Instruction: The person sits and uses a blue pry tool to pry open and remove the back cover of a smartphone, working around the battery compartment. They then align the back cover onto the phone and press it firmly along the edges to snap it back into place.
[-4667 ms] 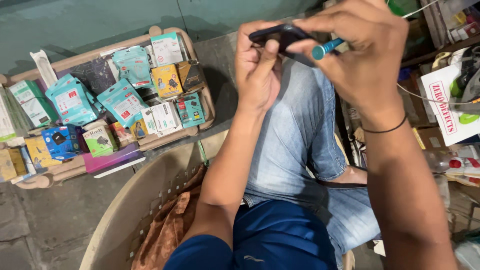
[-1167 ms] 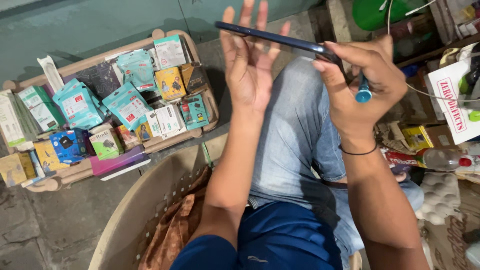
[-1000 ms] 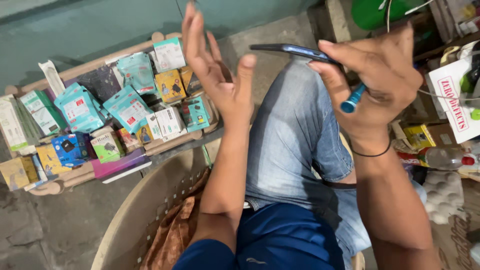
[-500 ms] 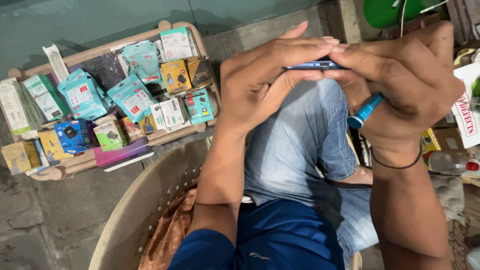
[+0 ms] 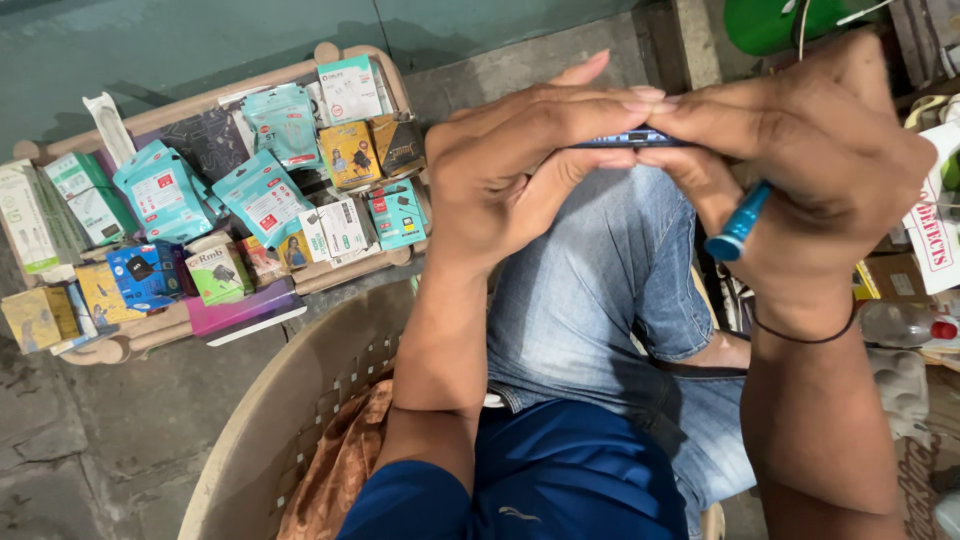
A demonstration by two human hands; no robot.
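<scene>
Both hands meet in front of the person, above the lap, clamped on a thin dark blue phone (image 5: 628, 139) seen edge-on. The left hand (image 5: 510, 170) grips its left end, fingers laid flat along the top edge and the thumb pressing from below. The right hand (image 5: 810, 150) grips the right end the same way, fingertips on top and meeting the left hand's fingertips near the middle of the phone. Only a short stretch of the phone's edge shows between the fingers.

The right hand also holds a blue-handled tool (image 5: 738, 224), tucked under its fingers against the palm, with the blunt end sticking out down and to the left, just below the phone. What kind of tool it is cannot be told, as the tip is hidden. A thin black band (image 5: 800, 335) circles the right wrist.

Below the hands are the person's knees in light blue jeans (image 5: 600, 290), and nearer the camera a dark blue shirt (image 5: 560, 480). The person sits in a beige plastic chair (image 5: 290, 420) with a brown cloth (image 5: 335, 475) on it.

To the left, on the floor, a wooden tray (image 5: 330, 55) holds many small boxed and bagged phone accessories (image 5: 265, 205), mostly teal, yellow and blue. At far right lie a plastic bottle with a red cap (image 5: 905, 325) and a white carton (image 5: 935, 245).
</scene>
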